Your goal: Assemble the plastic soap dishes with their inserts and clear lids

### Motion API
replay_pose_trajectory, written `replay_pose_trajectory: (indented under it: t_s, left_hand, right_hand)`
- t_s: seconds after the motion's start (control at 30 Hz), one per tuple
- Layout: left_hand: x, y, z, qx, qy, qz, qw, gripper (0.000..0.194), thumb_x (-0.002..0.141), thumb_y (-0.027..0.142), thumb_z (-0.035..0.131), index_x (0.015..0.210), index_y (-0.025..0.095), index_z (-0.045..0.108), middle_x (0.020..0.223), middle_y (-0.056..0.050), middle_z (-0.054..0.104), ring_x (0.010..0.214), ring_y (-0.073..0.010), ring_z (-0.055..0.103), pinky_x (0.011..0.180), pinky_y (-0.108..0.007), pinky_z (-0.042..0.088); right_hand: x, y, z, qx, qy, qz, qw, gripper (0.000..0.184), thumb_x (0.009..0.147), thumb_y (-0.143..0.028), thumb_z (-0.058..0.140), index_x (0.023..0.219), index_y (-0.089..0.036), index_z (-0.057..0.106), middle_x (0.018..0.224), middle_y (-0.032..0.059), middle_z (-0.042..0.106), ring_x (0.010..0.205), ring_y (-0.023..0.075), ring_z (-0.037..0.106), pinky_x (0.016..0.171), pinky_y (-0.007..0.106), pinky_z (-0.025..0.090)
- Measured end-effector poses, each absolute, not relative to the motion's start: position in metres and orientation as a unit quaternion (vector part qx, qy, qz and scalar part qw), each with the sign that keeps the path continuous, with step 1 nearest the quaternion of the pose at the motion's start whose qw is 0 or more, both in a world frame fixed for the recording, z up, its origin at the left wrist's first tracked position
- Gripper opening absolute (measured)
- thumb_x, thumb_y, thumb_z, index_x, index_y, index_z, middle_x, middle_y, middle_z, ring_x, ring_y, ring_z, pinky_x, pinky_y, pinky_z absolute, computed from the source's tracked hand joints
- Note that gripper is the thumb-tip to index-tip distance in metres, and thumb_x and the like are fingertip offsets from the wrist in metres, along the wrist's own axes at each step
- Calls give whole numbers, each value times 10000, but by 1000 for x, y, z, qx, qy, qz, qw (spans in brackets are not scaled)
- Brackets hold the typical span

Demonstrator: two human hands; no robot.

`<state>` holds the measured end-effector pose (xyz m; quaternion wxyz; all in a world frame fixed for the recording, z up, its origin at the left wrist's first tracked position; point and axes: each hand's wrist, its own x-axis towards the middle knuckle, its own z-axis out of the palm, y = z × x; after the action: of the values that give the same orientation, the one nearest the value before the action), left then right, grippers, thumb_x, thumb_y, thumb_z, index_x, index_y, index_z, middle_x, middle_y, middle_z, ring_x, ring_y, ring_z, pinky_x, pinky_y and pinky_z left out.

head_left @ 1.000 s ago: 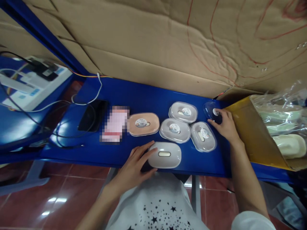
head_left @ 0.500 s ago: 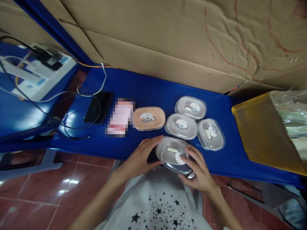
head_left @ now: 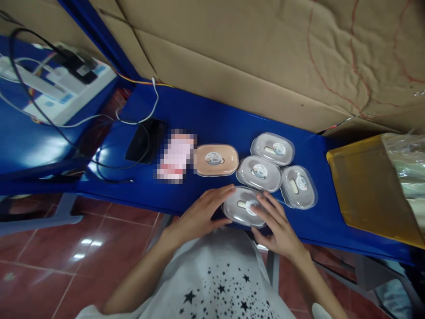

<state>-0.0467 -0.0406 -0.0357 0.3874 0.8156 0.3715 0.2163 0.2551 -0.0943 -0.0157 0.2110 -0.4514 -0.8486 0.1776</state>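
A grey oval food container with a clear lid, a cream tab and a round label lies at the table's front edge. My left hand grips its left end, thumb at the near side and fingers at the far side. Across its right end my right hand is curled, fingertips on the lid and label, thumb at the near edge. Just behind are several similar containers: a grey one, another grey one, a third to the right, and a peach one to the left.
On the blue table, a black phone and a pixelated pink item lie left. Cables trail to a white power strip. A yellow-taped box with plastic-wrapped things stands right. Cardboard lines the back.
The container in my hands has gone from tilted to lying flatter, closer to the other containers. My hands moved with it. The view has shifted slightly.
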Motion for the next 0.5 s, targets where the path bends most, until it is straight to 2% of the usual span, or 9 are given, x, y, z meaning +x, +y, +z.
replay_pose_trajectory:
  t_s: [0.1, 0.23, 0.5]
  left_hand:
    - [-48, -40, -35, 829, 359, 221, 367, 879, 1030, 314, 751, 1721, 443, 222, 1747, -78, 412, 1571, -320, 476, 1227, -590, 510]
    - [-49, -38, -34, 842, 342, 220, 354, 798, 1062, 334, 703, 1716, 412, 252, 1711, -87, 466, 1535, -300, 523, 1221, -569, 523]
    - [-50, -38, -35, 834, 341, 224, 371, 820, 1042, 329, 733, 1712, 426, 269, 1711, -73, 472, 1526, -302, 543, 1214, -550, 546]
  right_hand:
    - [255, -96, -14, -447, -857, 164, 197, 796, 997, -239, 692, 1708, -347, 347, 1719, 82, 464, 1623, 372, 380, 1174, 627, 557]
    - [254, -98, -10, -442, -869, 135, 177, 806, 1011, -270, 680, 1725, -341, 314, 1709, 93, 482, 1603, 386, 413, 1153, 625, 575]
    - [253, -97, -2, -434, -879, 127, 152, 765, 1042, -276, 630, 1732, -334, 307, 1696, 90, 502, 1574, 393, 457, 1158, 612, 574]
